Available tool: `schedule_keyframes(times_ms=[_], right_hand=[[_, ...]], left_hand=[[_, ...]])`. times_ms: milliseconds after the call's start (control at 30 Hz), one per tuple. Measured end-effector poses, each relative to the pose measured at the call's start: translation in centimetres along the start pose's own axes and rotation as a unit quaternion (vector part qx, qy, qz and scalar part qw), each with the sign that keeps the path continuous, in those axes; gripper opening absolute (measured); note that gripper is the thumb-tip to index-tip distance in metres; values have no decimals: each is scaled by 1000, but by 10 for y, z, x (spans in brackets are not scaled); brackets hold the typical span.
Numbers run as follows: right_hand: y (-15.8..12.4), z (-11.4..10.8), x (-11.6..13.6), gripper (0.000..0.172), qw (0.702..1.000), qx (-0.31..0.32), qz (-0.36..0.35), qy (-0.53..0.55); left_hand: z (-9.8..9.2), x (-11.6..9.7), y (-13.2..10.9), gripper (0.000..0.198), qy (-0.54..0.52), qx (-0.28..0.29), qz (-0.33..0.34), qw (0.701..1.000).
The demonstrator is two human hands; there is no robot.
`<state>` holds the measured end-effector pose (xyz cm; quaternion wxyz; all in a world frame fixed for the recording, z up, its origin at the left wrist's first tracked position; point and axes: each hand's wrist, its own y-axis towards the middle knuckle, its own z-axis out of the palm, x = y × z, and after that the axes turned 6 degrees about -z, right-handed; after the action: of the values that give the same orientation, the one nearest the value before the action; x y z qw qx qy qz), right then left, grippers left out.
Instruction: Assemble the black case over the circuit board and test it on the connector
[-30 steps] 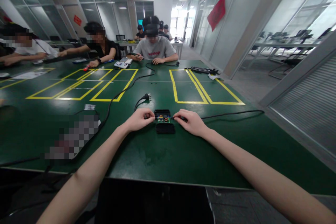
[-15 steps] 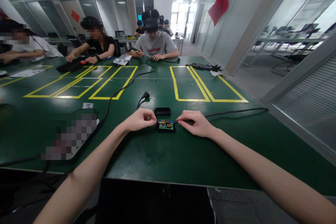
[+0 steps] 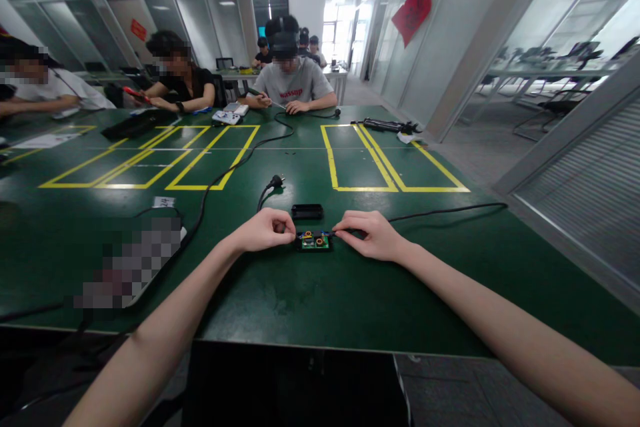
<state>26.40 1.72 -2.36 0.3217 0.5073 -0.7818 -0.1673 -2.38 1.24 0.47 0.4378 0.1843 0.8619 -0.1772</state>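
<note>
A small green circuit board (image 3: 315,241) with copper-coloured ring coils lies in an open black plastic case on the table. At its left end, my left hand (image 3: 267,229) is closed in a pinch on the power cord, whose two-pin plug (image 3: 275,182) lies just beyond the hand. My right hand (image 3: 371,233) pinches the black cable (image 3: 445,209) where it meets the case's right end; blue wires show near those fingertips. Both fingertips partly hide the cord ends. Behind the board, the black case lid (image 3: 307,211) rests with its hollow side up.
A blurred-out object (image 3: 133,263) with a pale edge lies at left beside a long black cord (image 3: 203,203). Yellow tape outlines (image 3: 360,190) mark the green table (image 3: 260,307). Co-workers sit across it. A black folded device (image 3: 387,125) lies at the far right.
Both my hands keep almost the same pinch at the case ends. The view has shifted slightly. Across the table, a co-worker has lifted a red object away from a black tray.
</note>
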Motion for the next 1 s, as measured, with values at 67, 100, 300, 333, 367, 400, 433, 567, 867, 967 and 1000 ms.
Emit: schedule_keyframes(times_ms=[67,100,300,333,367,400,433,567,867,967,1000], right_hand=[[0,0,1,19,1000,2,-7,-6],[0,0,1,19,1000,4,-7,-9],[1,-1,3,20,1000,20,-5,-18],[2,-1,4,20,1000,21,-6,-20],[2,-2,4,20,1000,21,-7,-21],[2,-2,5,20,999,22,-9,-22],[2,-2,5,20,999,23,-11,-23],[1,-1,4,22,998,35,-9,-43],[2,-1,2,20,998,57,8,-35],[3,-2,1,18,998,61,19,-13],[3,-2,0,17,998,61,23,-6]], left_hand=[[0,0,0,14,2,0,-9,1000],[0,0,0,14,3,0,-12,1000],[1,-5,-2,13,0,8,-21,1000],[1,-6,-2,13,2,8,-24,1000],[1,-6,-2,13,4,8,-25,1000],[1,-7,-2,13,6,8,-25,1000],[1,-7,-2,12,7,9,-24,1000],[2,-6,-2,11,3,11,-15,1000],[3,-1,0,11,-2,15,-14,1000],[3,1,0,15,-8,17,-13,1000],[3,2,1,16,-10,15,-12,1000]])
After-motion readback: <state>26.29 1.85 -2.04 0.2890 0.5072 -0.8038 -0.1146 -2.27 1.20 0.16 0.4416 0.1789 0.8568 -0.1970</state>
